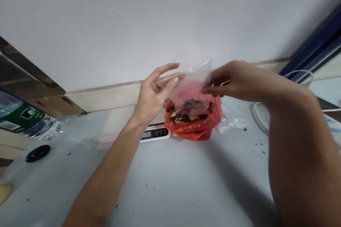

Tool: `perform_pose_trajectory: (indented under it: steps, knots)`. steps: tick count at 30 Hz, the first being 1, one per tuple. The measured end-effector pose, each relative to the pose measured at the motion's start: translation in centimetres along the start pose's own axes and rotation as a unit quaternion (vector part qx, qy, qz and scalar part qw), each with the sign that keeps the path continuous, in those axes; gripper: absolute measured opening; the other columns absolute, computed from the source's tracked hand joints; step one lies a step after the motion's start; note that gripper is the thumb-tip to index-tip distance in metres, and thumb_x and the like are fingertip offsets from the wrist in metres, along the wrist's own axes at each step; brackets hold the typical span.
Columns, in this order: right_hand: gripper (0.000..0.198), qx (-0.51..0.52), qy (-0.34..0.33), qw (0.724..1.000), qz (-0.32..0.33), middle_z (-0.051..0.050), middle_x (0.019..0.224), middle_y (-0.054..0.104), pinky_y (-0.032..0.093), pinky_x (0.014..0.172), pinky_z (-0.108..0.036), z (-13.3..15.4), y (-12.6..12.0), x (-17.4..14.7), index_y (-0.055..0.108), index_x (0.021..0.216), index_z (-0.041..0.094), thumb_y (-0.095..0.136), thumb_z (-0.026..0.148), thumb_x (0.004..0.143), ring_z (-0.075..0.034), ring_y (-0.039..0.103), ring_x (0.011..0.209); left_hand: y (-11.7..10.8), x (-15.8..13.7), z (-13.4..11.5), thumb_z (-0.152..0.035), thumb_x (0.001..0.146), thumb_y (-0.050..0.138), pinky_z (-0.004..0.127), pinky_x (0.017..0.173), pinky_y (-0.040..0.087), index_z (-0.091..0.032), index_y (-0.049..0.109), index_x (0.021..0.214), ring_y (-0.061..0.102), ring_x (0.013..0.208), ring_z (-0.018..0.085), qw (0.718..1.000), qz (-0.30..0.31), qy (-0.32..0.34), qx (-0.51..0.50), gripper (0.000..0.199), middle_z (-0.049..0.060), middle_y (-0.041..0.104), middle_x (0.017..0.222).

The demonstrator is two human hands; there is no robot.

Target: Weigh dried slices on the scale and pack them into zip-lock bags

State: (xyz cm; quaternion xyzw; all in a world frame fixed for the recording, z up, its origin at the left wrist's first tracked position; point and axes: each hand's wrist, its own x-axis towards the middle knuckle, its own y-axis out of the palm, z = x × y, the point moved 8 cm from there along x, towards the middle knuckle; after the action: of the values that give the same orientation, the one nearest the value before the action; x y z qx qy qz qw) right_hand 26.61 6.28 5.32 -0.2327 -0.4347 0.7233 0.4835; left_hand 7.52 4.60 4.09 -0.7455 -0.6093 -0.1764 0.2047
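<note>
My left hand [151, 90] has its thumb and forefinger spread apart beside a clear plastic bag [190, 85]; whether my other fingers grip the film, I cannot tell. My right hand [234, 79] pinches the bag's right edge between thumb and fingers. The bag hangs between my hands, above the mouth of a red plastic bag [194, 131]. I judge the step in hand to be handling the clear bag and getting its film apart; the next move seems to call for a firm pinch on both sides, clear of the red rim. Dried brown and dark pieces [179, 116] fill the red bag; I cannot tell whether the clear one holds any. Just left of the red bag lies a white scale [161, 133] with its display lit, partly behind my left wrist. Beyond that wrist is a stack of flat bags [108, 142] with reddish edges. On the tabletop [160, 184], another clear bag lies right of the red one, near a white cable [257, 117]. Far left, a green-labelled bottle [25, 118] stands out near a black disc [38, 153].
</note>
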Motion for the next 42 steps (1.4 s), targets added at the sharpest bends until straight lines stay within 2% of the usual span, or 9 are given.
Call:
perform_pose_trajectory:
  steps: [5,11,14,20,25,29,33,38,42]
  knots:
    - [0.025,0.107,0.000,0.991,-0.076,-0.007,0.078,0.076,0.045,0.065,-0.037,-0.8,-1.5,-0.9,0.078,0.075,0.022,0.076,0.046,0.082,-0.021,0.062,0.071,-0.6,0.1,1.5,-0.033,0.080,0.087,0.036,0.099,0.063,-0.026,0.065,0.135,0.075,0.122,0.027,0.997,0.013,-0.045,0.060,0.060,0.007,0.079,0.129]
    - [0.035,0.163,0.003,0.985,-0.063,-0.007,0.082,0.078,0.049,0.069,-0.038,-1.7,-1.2,-1.1,0.078,0.075,0.023,0.081,0.058,0.072,-0.023,0.067,0.077,0.1,-0.2,2.7,-0.025,0.084,0.081,0.035,0.093,0.066,-0.016,0.081,0.098,0.082,0.098,0.024,0.990,0.030,-0.071,0.115,0.016,0.009,0.085,0.105]
    - [0.035,0.146,-0.002,0.989,-0.038,-0.010,0.087,0.079,0.050,0.070,-0.039,-1.1,-0.8,-0.9,0.078,0.076,0.021,0.083,0.055,0.069,-0.024,0.067,0.079,0.2,-0.3,2.3,-0.021,0.086,0.078,0.034,0.094,0.066,-0.016,0.082,0.104,0.082,0.102,0.024,0.991,0.032,-0.073,0.109,0.019,0.008,0.085,0.108]
    - [0.023,0.220,0.023,0.963,-0.156,-0.009,0.090,0.078,0.049,0.079,-0.039,-0.2,-2.1,-1.6,0.068,0.078,0.022,0.080,0.041,0.075,-0.024,0.067,0.091,-0.3,-0.2,1.5,-0.028,0.079,0.087,0.032,0.091,0.065,-0.019,0.076,0.120,0.082,0.098,0.024,0.988,0.060,-0.090,0.109,0.043,0.005,0.084,0.096]
    - [0.037,0.218,-0.041,0.970,-0.099,-0.002,0.072,0.068,0.044,0.062,-0.032,1.3,-0.6,-0.6,0.063,0.077,0.024,0.087,0.050,0.070,-0.018,0.062,0.071,-2.1,0.3,0.1,-0.042,0.081,0.089,0.031,0.095,0.064,-0.021,0.074,0.118,0.079,0.108,0.023,0.997,-0.027,-0.018,0.065,0.045,0.006,0.083,0.109]
    - [0.037,0.170,-0.059,0.982,-0.060,-0.002,0.073,0.072,0.051,0.064,-0.034,2.1,0.5,0.3,0.069,0.093,0.023,0.079,0.053,0.074,-0.021,0.067,0.070,-2.7,0.4,-0.2,-0.048,0.082,0.089,0.031,0.082,0.066,-0.018,0.077,0.092,0.082,0.086,0.022,0.997,-0.057,0.017,0.046,0.034,0.006,0.083,0.091]
    - [0.031,0.107,-0.025,0.994,-0.021,-0.004,0.073,0.076,0.050,0.061,-0.035,1.1,1.5,1.1,0.072,0.078,0.023,0.076,0.053,0.071,-0.023,0.066,0.068,-4.3,0.5,-0.2,-0.050,0.079,0.090,0.028,0.072,0.066,-0.020,0.070,0.088,0.080,0.075,0.019,0.995,-0.095,0.009,0.021,0.037,0.001,0.080,0.079]
    - [0.038,0.162,-0.023,0.985,-0.046,-0.003,0.070,0.075,0.051,0.062,-0.033,0.5,1.2,1.3,0.073,0.073,0.022,0.082,0.058,0.068,-0.021,0.064,0.067,-4.9,0.5,0.5,-0.057,0.081,0.087,0.025,0.058,0.060,-0.021,0.068,0.094,0.073,0.060,0.016,0.996,-0.033,-0.060,0.062,0.043,-0.004,0.071,0.064]
    - [0.036,0.181,-0.021,0.983,0.002,-0.001,0.067,0.073,0.047,0.058,-0.031,1.3,2.2,1.3,0.075,0.073,0.021,0.086,0.055,0.065,-0.017,0.061,0.062,-5.0,0.5,0.2,-0.062,0.084,0.083,0.025,0.066,0.059,-0.018,0.076,0.087,0.073,0.066,0.015,0.993,-0.007,-0.018,0.118,0.045,0.002,0.076,0.075]
